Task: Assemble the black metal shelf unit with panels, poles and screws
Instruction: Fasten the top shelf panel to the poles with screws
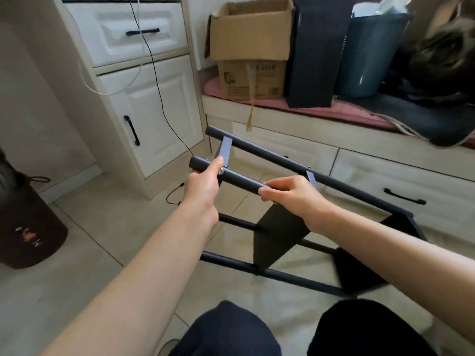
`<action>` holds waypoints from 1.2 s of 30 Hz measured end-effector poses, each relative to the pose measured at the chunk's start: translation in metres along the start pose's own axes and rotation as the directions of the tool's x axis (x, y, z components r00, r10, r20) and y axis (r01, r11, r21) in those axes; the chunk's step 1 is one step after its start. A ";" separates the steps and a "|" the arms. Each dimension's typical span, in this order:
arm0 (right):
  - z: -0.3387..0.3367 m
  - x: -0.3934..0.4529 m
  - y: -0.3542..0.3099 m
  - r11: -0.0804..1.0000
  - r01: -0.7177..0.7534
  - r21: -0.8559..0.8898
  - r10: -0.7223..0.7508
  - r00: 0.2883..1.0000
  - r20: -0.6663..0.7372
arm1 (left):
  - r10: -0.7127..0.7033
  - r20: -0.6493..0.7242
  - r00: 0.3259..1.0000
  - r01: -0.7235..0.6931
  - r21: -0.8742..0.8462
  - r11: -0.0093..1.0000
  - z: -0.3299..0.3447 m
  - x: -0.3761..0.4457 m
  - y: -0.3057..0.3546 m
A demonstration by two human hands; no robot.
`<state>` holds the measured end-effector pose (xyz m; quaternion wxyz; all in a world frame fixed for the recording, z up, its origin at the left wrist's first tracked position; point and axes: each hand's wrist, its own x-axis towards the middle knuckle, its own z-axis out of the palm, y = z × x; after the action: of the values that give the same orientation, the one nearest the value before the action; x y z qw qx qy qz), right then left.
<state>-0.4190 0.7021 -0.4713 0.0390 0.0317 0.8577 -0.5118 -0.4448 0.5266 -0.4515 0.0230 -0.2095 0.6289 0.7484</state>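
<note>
Partly built black metal shelf unit (277, 235) lies on its side on pale tiled floor (102, 240), between person's knees and cream drawer bench. Left hand (203, 191) grips near black round pole (239, 179) close to its end, thumb along top, beside silver screw (220, 171). Right hand (293, 192) holds same pole further along, fingers curled round it. Far black pole (295, 164) runs parallel, joined by flat panel edges (two visible). Dark panel (279, 237) hangs below. Brown cardboard box (250, 47) on bench behind; white cabinet (144, 98) left.
</note>
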 end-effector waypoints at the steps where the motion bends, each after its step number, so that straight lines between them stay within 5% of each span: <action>1: -0.004 -0.002 -0.006 0.999 0.013 0.035 -0.013 1.000 -0.013 | 0.035 0.003 0.999 -0.035 0.001 0.999 0.005 -0.006 0.011; 10: -0.049 -0.026 -0.028 0.937 0.057 0.346 -0.021 0.994 -0.107 | 0.291 0.061 0.955 -0.291 -0.004 0.957 0.060 -0.066 0.073; 18: -0.097 -0.058 0.008 0.831 0.126 0.541 -0.023 0.981 -0.194 | 0.532 0.208 0.821 -0.554 0.060 0.831 0.131 -0.098 0.062; 29: -0.108 -0.105 0.035 0.404 0.181 0.897 0.310 0.895 -0.321 | 0.640 0.449 0.623 -0.733 0.050 0.678 0.178 -0.150 0.025; 36: -0.110 -0.131 0.055 0.500 0.000 0.866 0.308 0.935 -0.178 | 0.669 0.551 0.499 -0.800 -0.005 0.600 0.165 -0.167 -0.001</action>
<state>-0.2877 0.8233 -0.4544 -0.0704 0.2038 0.4821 -0.8492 -0.3395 0.7219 -0.3748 -0.1124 0.2864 0.7171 0.6254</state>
